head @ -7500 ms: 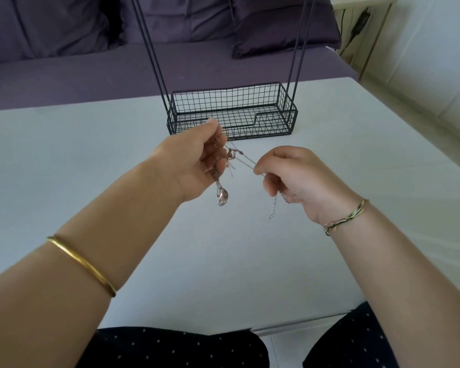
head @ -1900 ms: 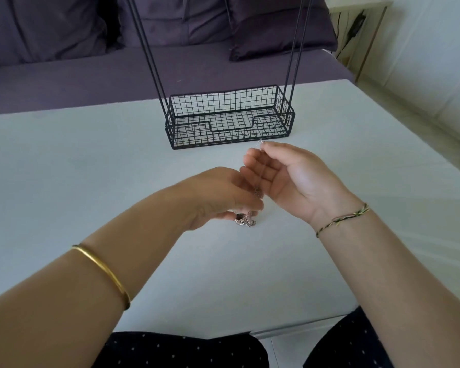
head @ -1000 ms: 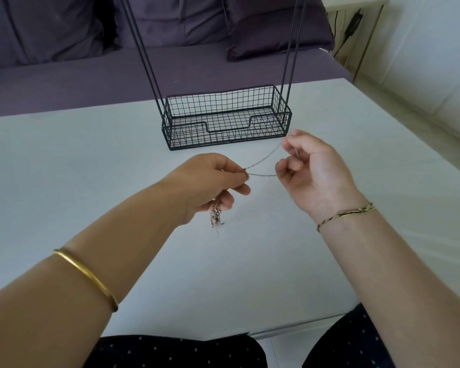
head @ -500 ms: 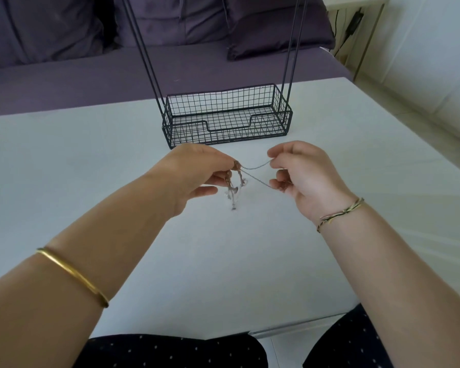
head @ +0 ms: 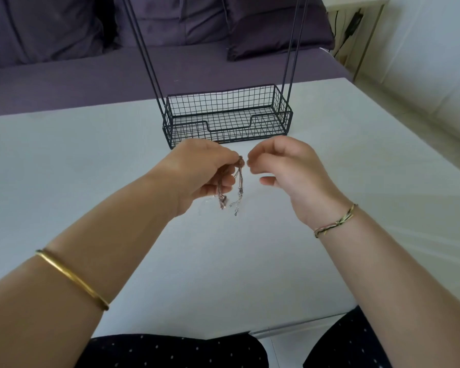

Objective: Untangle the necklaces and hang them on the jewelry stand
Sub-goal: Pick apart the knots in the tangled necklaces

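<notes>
Necklaces [head: 238,181]: small knotted bundle of thin chains, held in the air above the table [head: 91,168], on the near side of the jewelry stand [head: 186,122]. Clasp ends and a pendant dangle below the knot.

Left hand [head: 205,171]: fingers curled, thumb and forefinger pinching the bundle at its top.

Right hand [head: 287,168]: just right of the knot, fingers curled, tips drawn together. Whether a strand lies between them cannot be told; the chain is too fine.

Jewelry stand: black wire basket with tall uprights, far middle of the table. Nothing hangs on the visible part; the top is out of view.

Status, as judged: untangling in hand, hanging not begun.

Risks:
- A hard pull from the right would likely tighten the knot or snap a thin link.
- A loosened left pinch would drop the bundle onto the table and tangle the loose ends again.
</notes>
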The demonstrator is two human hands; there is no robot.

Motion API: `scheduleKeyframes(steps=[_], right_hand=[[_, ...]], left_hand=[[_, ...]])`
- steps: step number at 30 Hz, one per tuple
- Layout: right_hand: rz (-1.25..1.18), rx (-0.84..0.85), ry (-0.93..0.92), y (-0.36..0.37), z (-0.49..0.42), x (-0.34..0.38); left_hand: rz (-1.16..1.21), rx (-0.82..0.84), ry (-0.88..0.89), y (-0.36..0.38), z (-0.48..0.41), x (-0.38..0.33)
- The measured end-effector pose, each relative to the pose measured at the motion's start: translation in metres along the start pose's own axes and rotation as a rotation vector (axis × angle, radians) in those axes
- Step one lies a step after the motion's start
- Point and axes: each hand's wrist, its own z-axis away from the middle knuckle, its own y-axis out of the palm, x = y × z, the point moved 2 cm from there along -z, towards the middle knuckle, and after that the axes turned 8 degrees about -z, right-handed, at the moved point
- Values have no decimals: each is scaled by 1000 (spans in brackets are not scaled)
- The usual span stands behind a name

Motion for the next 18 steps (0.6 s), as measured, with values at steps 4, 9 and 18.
scheduleKeyframes(steps=[4, 9, 18], right_hand=[[-9, 78, 36, 7, 2, -1], [-24, 110, -30, 11, 3, -6], [29, 92, -46, 5, 1, -2]], left_hand=[[-22, -34, 26, -2, 0, 1], [-63, -116, 70, -4, -1, -1], [-184, -151, 109, -3, 0, -2]])
